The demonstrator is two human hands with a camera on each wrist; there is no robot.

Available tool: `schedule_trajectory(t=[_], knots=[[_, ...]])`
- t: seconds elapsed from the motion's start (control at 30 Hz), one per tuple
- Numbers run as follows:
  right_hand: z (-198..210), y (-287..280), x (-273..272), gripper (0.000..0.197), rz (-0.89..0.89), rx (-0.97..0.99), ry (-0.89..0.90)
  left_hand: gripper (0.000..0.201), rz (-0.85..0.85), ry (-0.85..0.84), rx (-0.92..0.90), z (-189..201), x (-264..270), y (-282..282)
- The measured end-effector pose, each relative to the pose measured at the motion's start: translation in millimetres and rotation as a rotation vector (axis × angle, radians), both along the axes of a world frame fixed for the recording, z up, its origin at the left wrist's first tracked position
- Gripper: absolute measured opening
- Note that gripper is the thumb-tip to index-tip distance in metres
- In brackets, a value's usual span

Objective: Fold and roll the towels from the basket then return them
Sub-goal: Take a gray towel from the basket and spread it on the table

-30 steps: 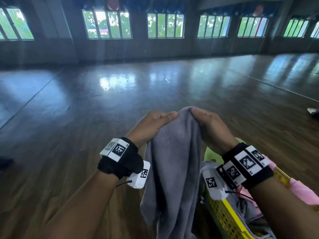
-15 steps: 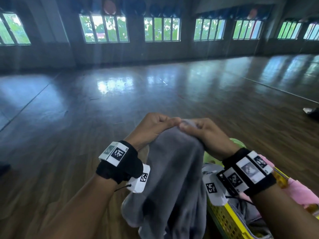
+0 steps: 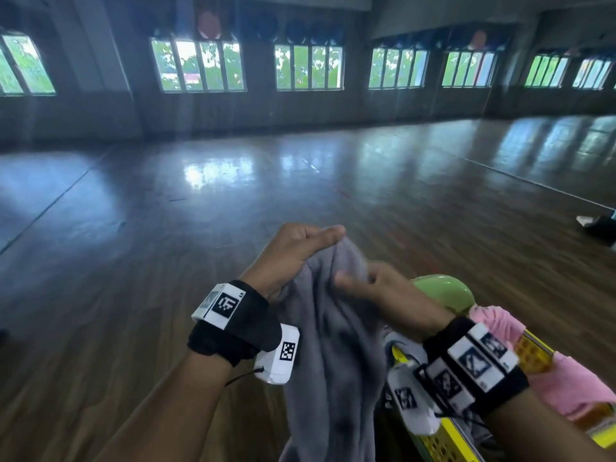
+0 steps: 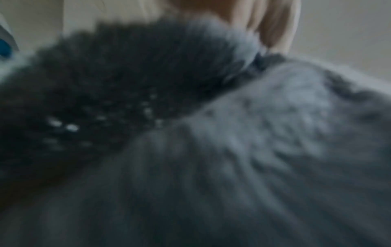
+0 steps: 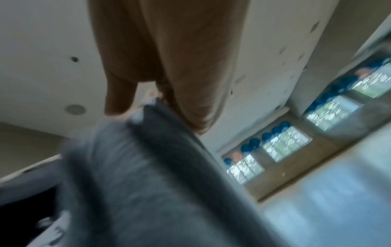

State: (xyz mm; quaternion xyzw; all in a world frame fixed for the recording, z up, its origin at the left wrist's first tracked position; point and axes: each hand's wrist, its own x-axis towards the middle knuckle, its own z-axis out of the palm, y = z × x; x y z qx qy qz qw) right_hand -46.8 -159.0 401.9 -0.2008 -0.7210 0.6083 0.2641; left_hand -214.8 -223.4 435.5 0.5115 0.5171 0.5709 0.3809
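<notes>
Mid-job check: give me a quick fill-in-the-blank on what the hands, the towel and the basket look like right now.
1. The left hand grips the top of a ____ towel.
2. The right hand touches that towel lower down, beside the ____ hand.
3. The plastic basket at the lower right is ____ in colour.
4. Draped over the basket's far rim is a ____ cloth.

Missing words: grey; left; yellow; pink

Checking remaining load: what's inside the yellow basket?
Yellow basket shows a pink towel draped over its rim and pale cloth; the right forearm and grey towel hide the rest.
</notes>
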Motion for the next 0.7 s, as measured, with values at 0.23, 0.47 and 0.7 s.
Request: schedule_trajectory(t=[0.23, 0.47, 0.7], knots=[[6.2, 20.1, 14.0, 0.038, -0.228, -0.169, 0.319, 0.075, -0.015, 0.073, 0.004, -5.5, -5.6, -4.1], [12.3, 17.5, 14.5, 0.038, -0.248, -0.175, 0.365, 0.053, -0.148, 0.203, -0.028, 1.3, -4.7, -3.0], [8.1, 9.1, 10.4, 0.056, -0.112, -0.019, 0.153, 0.030, -0.124, 0.183, 0.001, 3.4, -4.1, -1.0]])
